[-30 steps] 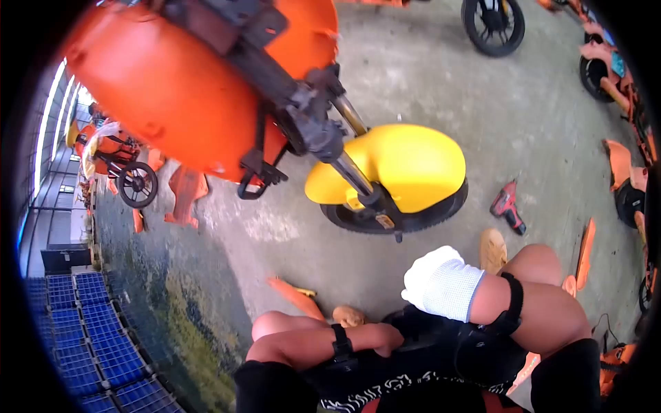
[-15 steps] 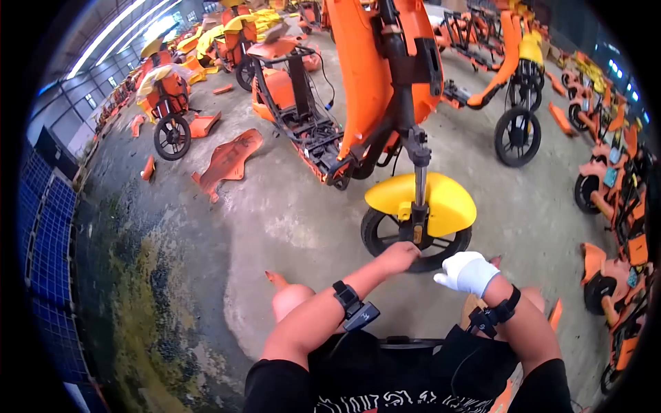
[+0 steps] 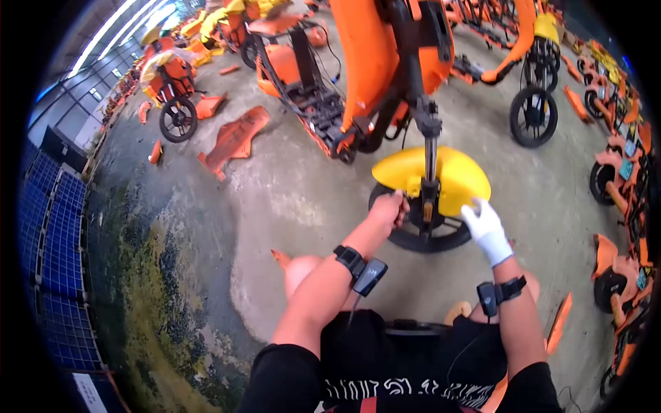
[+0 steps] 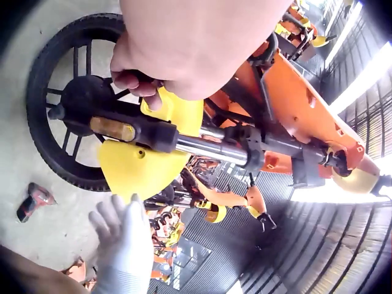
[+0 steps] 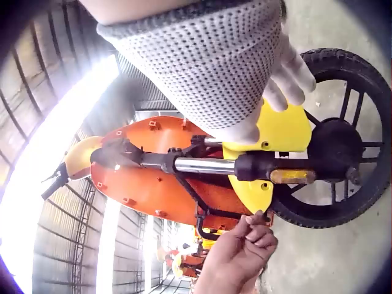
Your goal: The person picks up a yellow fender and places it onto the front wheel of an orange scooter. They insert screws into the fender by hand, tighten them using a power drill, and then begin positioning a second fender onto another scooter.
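Note:
The yellow front fender (image 3: 397, 167) sits over the black spoked front wheel (image 3: 441, 243) of a partly stripped orange scooter (image 3: 365, 58). A metal fork leg (image 5: 205, 165) with an amber reflector (image 4: 113, 128) runs down past the fender. My bare left hand (image 3: 390, 210) is curled at the fender's left lower edge, thumb and forefinger pinching there; its palm side is hidden. On the other side, my right hand (image 3: 485, 226), in a white dotted glove, has its fingers extended along the fender's right edge. Both wrists wear strapped cameras.
A red and black power drill (image 4: 35, 203) lies on the concrete floor beside the wheel. Loose orange panels (image 3: 237, 141) are scattered to the left. More scooters (image 3: 533, 117) stand behind and along the right. Blue grid panels (image 3: 58, 241) line the far left.
The view has tilted up, showing more of the scooter. Both hands have risen from my lap and spread: the left to the fender's left edge, the right to its right side.

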